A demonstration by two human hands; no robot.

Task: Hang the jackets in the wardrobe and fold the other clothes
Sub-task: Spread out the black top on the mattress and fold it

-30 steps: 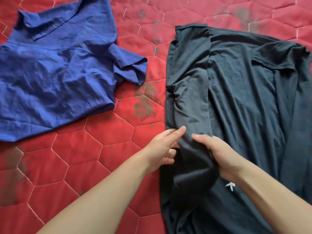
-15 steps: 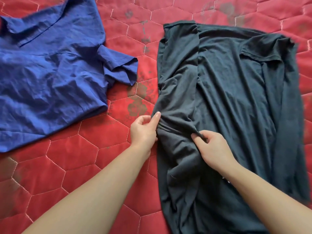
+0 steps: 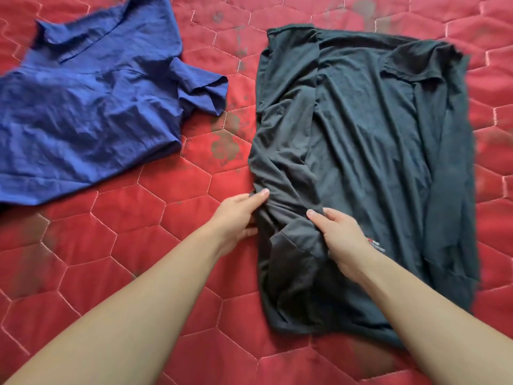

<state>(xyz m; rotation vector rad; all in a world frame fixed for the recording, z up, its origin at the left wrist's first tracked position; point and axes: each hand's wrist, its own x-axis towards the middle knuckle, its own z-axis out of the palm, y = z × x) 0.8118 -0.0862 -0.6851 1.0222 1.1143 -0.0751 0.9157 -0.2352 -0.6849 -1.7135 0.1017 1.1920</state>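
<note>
Dark long-sleeve shirt (image 3: 369,151) lies flat on red quilted bed (image 3: 155,245), right of blue shirt (image 3: 91,107), apart. Left hand (image 3: 238,215) pinches folded sleeve edge; right hand (image 3: 341,234) grips bunched fabric beside it.

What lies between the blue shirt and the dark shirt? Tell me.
In the head view, only bare red quilt with dark stains lies between the blue shirt and the dark shirt; the two do not touch.
</note>
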